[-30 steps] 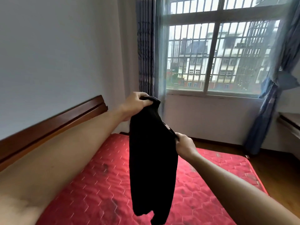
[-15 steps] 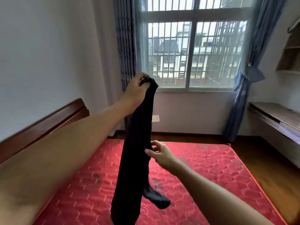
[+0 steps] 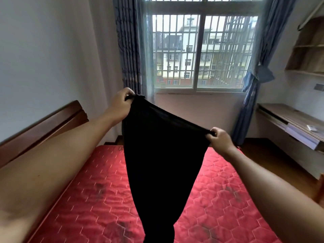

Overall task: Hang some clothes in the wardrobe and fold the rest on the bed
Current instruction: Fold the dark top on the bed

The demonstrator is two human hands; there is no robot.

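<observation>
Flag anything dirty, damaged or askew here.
The bare red mattress carries dark smudges in several spots, both left and right of the hanging black garment. Nothing else stands out.

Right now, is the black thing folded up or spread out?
Spread out. The left hand and right hand hold the top edge of the black garment stretched wide; it hangs over the red bed.

One black garment (image 3: 161, 155), two hands (image 3: 121, 103) (image 3: 220, 138), one red mattress (image 3: 87, 199), one headboard (image 3: 43, 127), one window (image 3: 200, 50), two curtains (image 3: 129, 50) (image 3: 254, 88), one desk (image 3: 289, 120).
</observation>
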